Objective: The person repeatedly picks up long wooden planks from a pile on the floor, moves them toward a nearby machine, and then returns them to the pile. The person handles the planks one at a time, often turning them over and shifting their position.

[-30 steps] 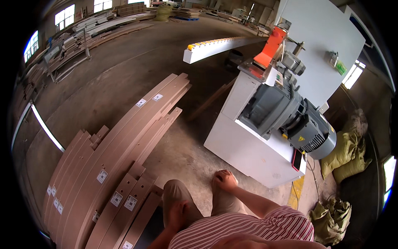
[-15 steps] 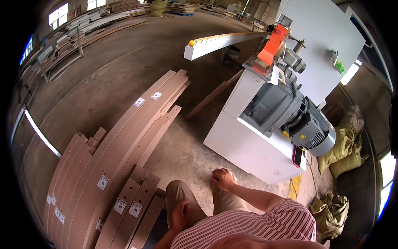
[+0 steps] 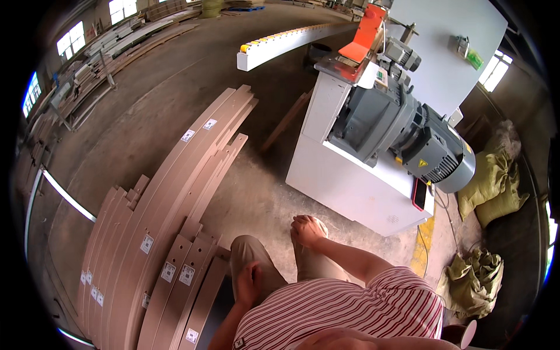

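Observation:
I sit with both forearms resting on my brown-trousered legs. My right hand (image 3: 307,231) lies over my right knee, its fingers draped loosely with nothing held. On my left thigh rests my left hand (image 3: 249,284), fingers slightly bent, open and partly turned from view; no object shows in it. Beside my left leg is a stack of long brown boards (image 3: 175,181). Several have drilled holes and white labels (image 3: 147,243). Neither hand touches the boards.
A white machine (image 3: 344,186) with a grey motor (image 3: 434,154) and orange guard (image 3: 364,35) stands ahead right. A phone (image 3: 419,193) lies on its ledge. A roller rail (image 3: 291,42) extends left. Yellow-green sacks (image 3: 496,186) are at right; lumber piles (image 3: 128,41) lie far left.
The view has shifted slightly, so the machine and rail sit a little further left and higher. Both hands stay resting on my legs.

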Motion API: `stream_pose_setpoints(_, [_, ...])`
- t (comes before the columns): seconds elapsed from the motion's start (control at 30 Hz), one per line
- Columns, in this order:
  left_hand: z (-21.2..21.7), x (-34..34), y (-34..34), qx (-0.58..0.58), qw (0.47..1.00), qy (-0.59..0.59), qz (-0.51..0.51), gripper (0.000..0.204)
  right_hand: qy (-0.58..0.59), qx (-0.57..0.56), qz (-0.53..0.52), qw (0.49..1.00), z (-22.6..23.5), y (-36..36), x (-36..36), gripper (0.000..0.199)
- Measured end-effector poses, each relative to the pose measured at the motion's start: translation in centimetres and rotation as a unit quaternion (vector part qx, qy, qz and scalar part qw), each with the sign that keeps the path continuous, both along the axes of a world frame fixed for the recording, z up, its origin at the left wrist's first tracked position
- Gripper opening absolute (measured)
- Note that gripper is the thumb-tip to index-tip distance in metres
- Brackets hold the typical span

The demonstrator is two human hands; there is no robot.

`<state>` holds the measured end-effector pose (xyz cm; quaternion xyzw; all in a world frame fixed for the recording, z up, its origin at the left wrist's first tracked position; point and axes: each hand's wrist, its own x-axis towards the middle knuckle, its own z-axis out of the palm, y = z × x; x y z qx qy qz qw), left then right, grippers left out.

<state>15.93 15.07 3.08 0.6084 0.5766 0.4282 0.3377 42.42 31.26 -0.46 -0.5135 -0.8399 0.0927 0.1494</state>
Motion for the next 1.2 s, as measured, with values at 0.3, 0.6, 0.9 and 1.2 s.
stream_pose_setpoints(0.3, [-0.4,0.0,-1.5,0.021,0.997,0.045,0.064,0.019,0.016,0.032,-0.021,0.999,-4.4,0.5,3.2,0.023])
stream_pose_setpoints(0.6, [-2.6,-3.2,-12.1,-0.189,0.876,-0.292,0.333,0.038,0.032,-0.010,0.034,0.999,-0.7,0.4,2.9,0.020])
stream_pose_setpoints(0.9, [-6.2,-9.5,-21.1,-0.162,0.533,-0.473,0.683,0.064,0.025,-0.008,0.059,0.998,-0.7,0.3,2.9,0.018])
stream_pose_setpoints(1.2, [-12.3,-15.6,-25.0,-0.168,0.615,-0.458,0.620,0.065,0.029,0.023,0.036,0.999,0.1,-0.9,3.1,0.012])
